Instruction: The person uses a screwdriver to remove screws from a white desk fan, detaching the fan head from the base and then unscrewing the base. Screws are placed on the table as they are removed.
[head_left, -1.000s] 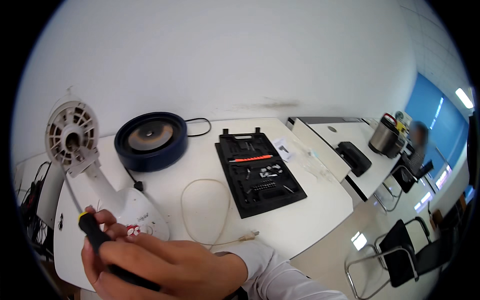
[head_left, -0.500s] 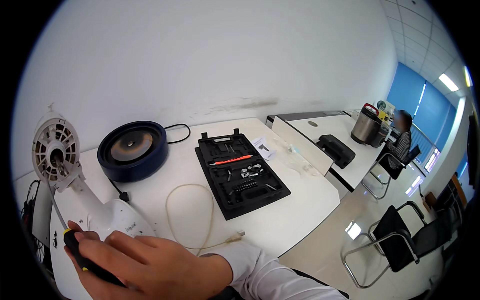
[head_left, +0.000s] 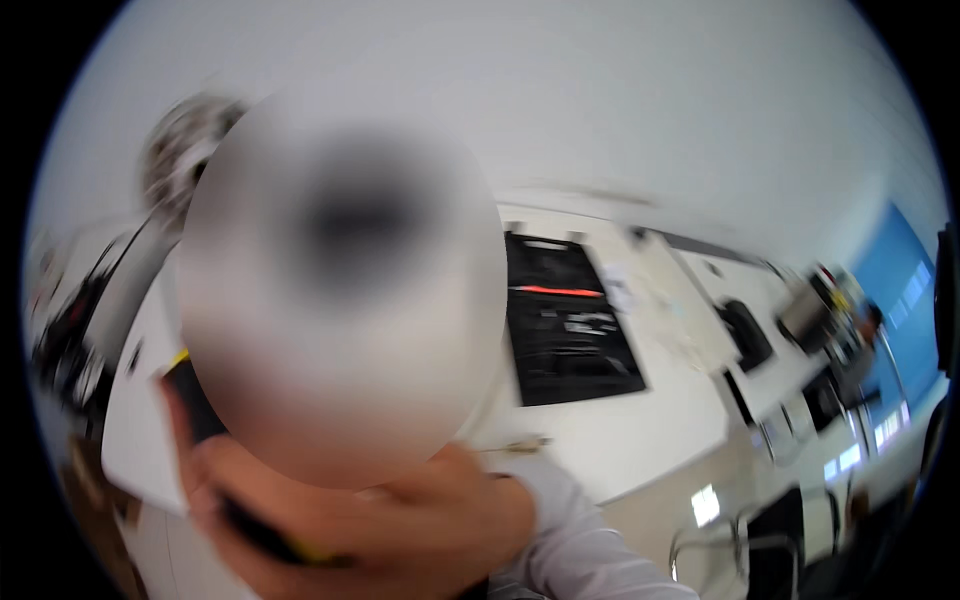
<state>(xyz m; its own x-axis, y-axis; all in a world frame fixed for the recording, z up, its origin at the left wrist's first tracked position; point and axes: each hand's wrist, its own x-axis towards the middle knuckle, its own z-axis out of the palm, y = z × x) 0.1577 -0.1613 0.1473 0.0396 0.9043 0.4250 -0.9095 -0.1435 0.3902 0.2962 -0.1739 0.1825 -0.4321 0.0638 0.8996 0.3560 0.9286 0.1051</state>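
Note:
My right hand (head_left: 420,530), in a white sleeve, is closed around a screwdriver (head_left: 200,405) with a black and yellow handle, low on the left. The picture is smeared by motion, and a blurred oval patch covers its middle, hiding the screwdriver's shaft and part of the hand. Beyond the hand, at the upper left, stands a white fan-like motor housing (head_left: 185,150) with a round slotted face. Whether the screwdriver touches it cannot be seen. My left hand does not show.
An open black tool case (head_left: 575,350) with a red-orange strip lies on the white table (head_left: 650,430). A beige cord's plug (head_left: 527,443) is near my wrist. On the farther desk are a black case (head_left: 745,335) and a metal pot (head_left: 808,315). A person (head_left: 860,350) sits beyond; black chairs stand right.
The view has swung, so the table, tool case and housing sit farther right in the picture. My right hand keeps its hold on the screwdriver. The blue round base is now hidden.

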